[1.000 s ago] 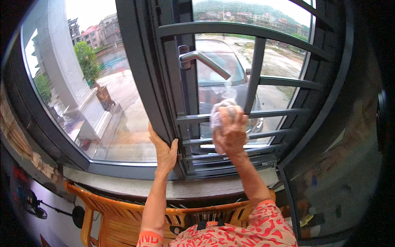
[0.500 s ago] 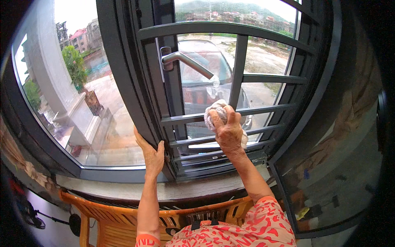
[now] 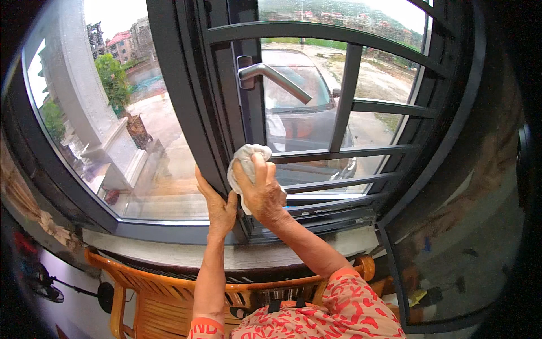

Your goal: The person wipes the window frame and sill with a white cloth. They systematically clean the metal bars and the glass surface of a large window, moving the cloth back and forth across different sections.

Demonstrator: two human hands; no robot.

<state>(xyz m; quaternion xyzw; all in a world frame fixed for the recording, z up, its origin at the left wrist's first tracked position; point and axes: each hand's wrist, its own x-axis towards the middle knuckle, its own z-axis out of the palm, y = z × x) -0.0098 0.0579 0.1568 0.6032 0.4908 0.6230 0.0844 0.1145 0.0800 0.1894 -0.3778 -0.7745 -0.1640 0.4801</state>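
A crumpled whitish cloth (image 3: 241,164) is bunched in my right hand (image 3: 263,192), whose fingers wrap round it. The cloth lies against the left end of a lower crossbar, by the upright of the dark window frame (image 3: 189,107). Just left of it my left hand (image 3: 217,209) rests on that upright, fingers stretched up along it and the thumb apart. Above both hands a grey window handle (image 3: 276,81) slants down to the right. Dark security bars (image 3: 342,99) cross the window beside it. My right palm is hidden.
Below the window runs a pale sill (image 3: 169,240), with an orange-brown wooden bench (image 3: 152,311) in front. A dark-framed screen panel (image 3: 451,271) stands at the right. Through the glass show a parked car (image 3: 305,121) and a potted plant (image 3: 113,85). A black fan (image 3: 48,285) is at lower left.
My right hand has moved left along the crossbar with the cloth, from mid-bar to the frame upright. My left hand stays on the upright. The whole view has shifted slightly.
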